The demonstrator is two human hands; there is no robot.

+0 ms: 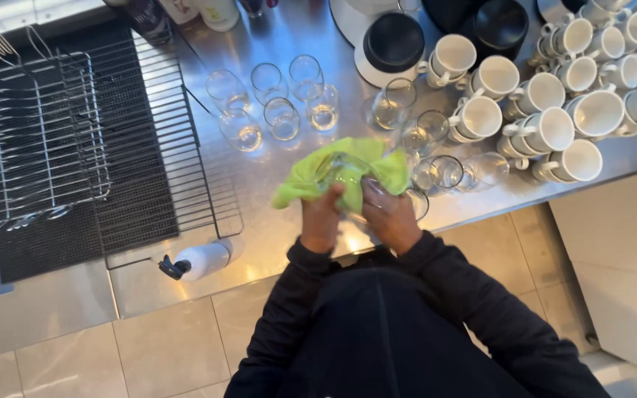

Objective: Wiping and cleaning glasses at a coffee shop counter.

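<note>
Both hands wrapped round a clear glass (348, 177) bundled in a lime green cloth (305, 180); left hand (321, 221) and right hand (391, 217) fingers closed on it, above the steel surface (274, 228); more glasses (274, 99) behind.

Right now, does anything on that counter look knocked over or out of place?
One thing: a white spray bottle lies on its side at the steel counter's near edge. The glasses and white cups stand upright; nothing looks broken or spilled.
</note>
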